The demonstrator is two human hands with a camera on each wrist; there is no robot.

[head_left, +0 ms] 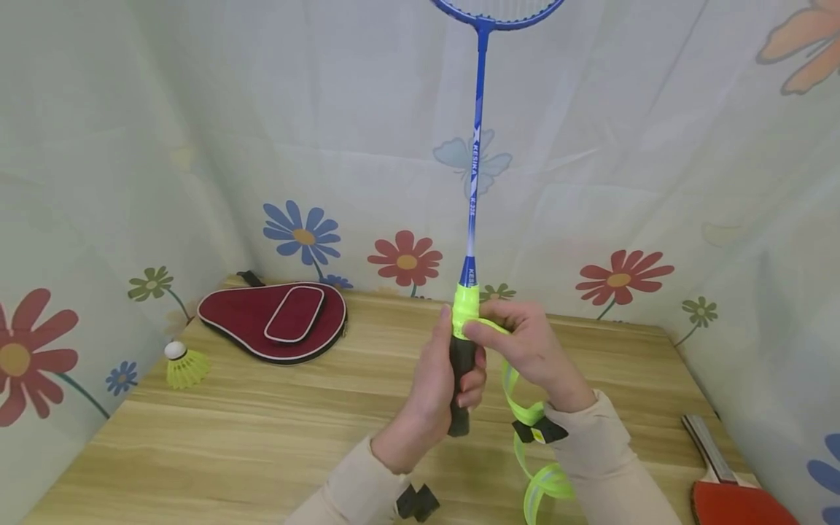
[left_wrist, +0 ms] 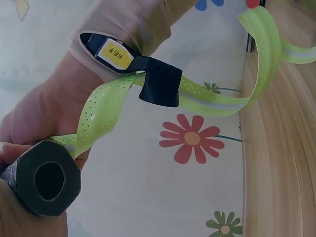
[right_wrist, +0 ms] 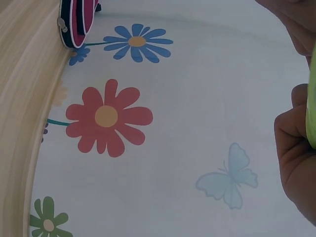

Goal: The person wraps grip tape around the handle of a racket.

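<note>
A blue badminton racket (head_left: 474, 182) stands upright in front of me, its head cut off by the top of the head view. My left hand (head_left: 429, 379) grips its black handle (head_left: 462, 357), thumb up along the side. Neon-yellow grip tape (head_left: 467, 302) is wound round the handle's upper part. My right hand (head_left: 525, 343) pinches the tape beside the handle. From there the loose tape (head_left: 515, 386) hangs down past the right wrist and curls near the tabletop. In the left wrist view the handle's hexagonal butt end (left_wrist: 47, 177) faces the camera, with perforated tape (left_wrist: 101, 116) trailing behind.
A dark red paddle case (head_left: 236, 313) lies at the back left of the wooden table (head_left: 262, 437). Near the left edge is a yellow shuttlecock (head_left: 187, 364). At the right lies a red table tennis bat (head_left: 738, 503). A flowered curtain (head_left: 367, 146) surrounds the table.
</note>
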